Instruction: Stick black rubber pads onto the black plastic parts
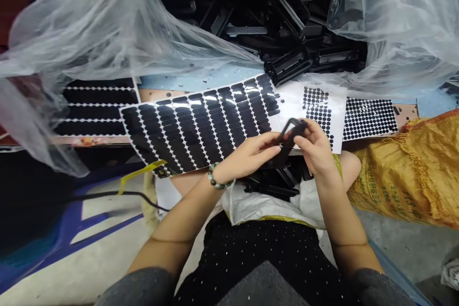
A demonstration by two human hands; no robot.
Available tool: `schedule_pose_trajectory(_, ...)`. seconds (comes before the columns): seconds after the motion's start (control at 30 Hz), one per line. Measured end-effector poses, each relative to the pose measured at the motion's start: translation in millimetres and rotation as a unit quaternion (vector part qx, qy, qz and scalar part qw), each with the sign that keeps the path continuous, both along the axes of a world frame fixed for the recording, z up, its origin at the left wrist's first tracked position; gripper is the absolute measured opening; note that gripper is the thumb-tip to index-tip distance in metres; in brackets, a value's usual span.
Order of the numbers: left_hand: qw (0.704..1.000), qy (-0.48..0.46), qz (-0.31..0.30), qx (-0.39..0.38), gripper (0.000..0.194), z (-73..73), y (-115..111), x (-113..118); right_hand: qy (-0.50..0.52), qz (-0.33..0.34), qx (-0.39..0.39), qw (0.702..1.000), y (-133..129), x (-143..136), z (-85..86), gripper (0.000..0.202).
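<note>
A black plastic part with a rectangular opening [289, 143] is held up between both hands. My left hand [247, 155], with a beaded bracelet at the wrist, has thumb and fingers closed on its left side. My right hand [315, 146] pinches its upper right end. Beneath the hands, more black plastic parts [272, 189] lie in a white bag [261, 213] on the lap. Close to my left hand is a sheet of long black oval stickers [201, 129]. Behind my right hand lies a sheet of small round black stickers [317, 105].
At the back is a heap of black plastic parts [265, 31], with clear plastic film [118, 24] on both sides. Another dot sheet [371, 117] lies right. A yellow woven sack [412, 172] stands at the right, a blue plastic stool [68, 229] at the left.
</note>
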State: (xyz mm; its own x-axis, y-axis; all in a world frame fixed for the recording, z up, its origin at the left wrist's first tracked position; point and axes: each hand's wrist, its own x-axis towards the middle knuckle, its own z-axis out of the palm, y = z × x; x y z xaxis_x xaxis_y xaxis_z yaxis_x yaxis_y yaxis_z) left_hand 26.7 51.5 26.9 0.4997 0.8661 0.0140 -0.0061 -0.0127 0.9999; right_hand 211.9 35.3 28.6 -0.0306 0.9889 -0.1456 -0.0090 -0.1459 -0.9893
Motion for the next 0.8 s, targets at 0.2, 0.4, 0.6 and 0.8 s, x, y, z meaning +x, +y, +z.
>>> schedule_pose_trajectory(0.2,0.933,0.249,0.113,0.233,0.031,-10.7,102,53,-0.254,0.064,0.033,0.965,-20,35,2.5,0.019)
schedule_pose_trajectory(0.4,0.921,0.268,0.143,0.244,0.014,-49.0,173,88,-0.435,-0.064,0.033,0.897,29,42,-13.9,0.010)
schedule_pose_trajectory(0.6,0.984,0.019,0.157,0.081,0.018,0.1,138,49,-0.507,-0.046,-0.049,0.859,76,27,-20.4,0.008)
schedule_pose_trajectory(0.8,0.947,-0.151,0.154,-0.237,0.021,11.8,55,23,-0.369,-0.065,-0.055,0.926,71,22,-11.5,0.018)
